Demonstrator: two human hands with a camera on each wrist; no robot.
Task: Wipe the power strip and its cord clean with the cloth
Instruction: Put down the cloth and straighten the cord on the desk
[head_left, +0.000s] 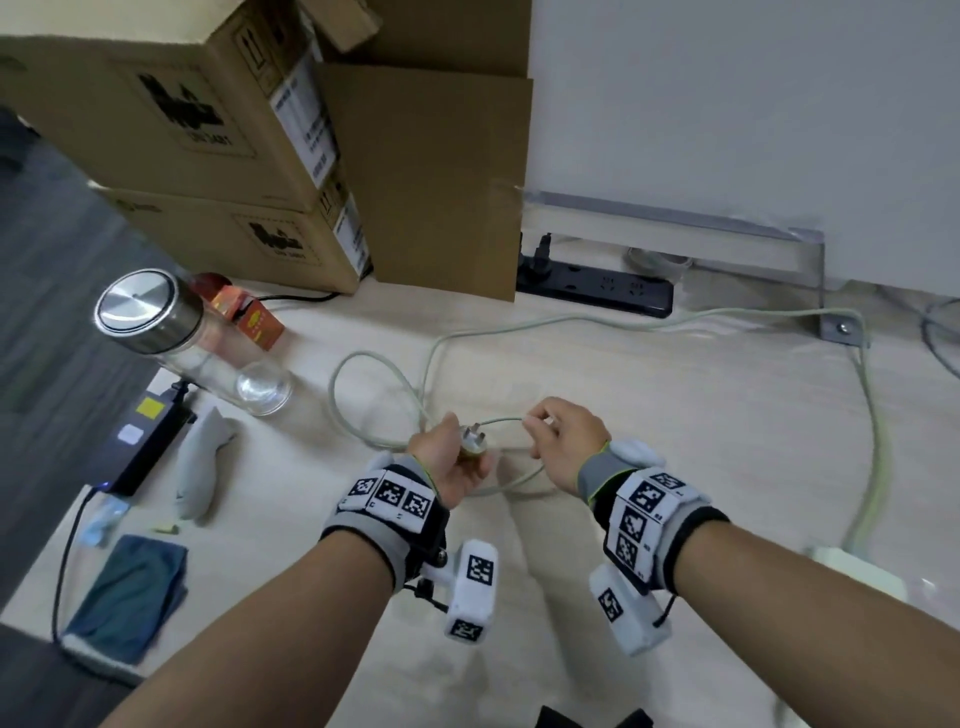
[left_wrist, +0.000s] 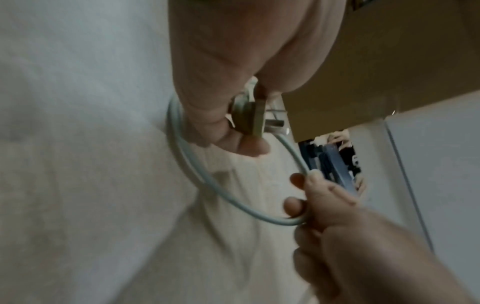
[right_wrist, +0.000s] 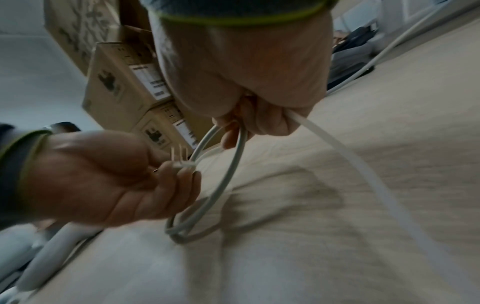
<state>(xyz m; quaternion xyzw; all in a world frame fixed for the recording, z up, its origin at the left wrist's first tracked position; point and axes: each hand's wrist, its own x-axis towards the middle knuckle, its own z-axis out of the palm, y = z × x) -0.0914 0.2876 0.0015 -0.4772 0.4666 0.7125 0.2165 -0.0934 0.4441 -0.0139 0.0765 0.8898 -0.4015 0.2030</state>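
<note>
Above the pale wood counter (head_left: 675, 441) our left hand (head_left: 448, 464) grips the white three-pin plug (head_left: 474, 439) while our right hand (head_left: 566, 441) pinches its pale grey-green round cord (head_left: 384, 358), looped on the counter; folded blue cloth (head_left: 130, 592) lies left.

Smooth plastic cord (head_left: 649, 318), brushed-metal lid (head_left: 143, 304), matt cardboard boxes (head_left: 171, 98)

No text reads clearly. The boxes (head_left: 218, 156), beyond the left hand's grip, carry a blurred black logo and white labels with illegible print; the wrist bands (head_left: 395, 499) bear black-and-white square markers.
</note>
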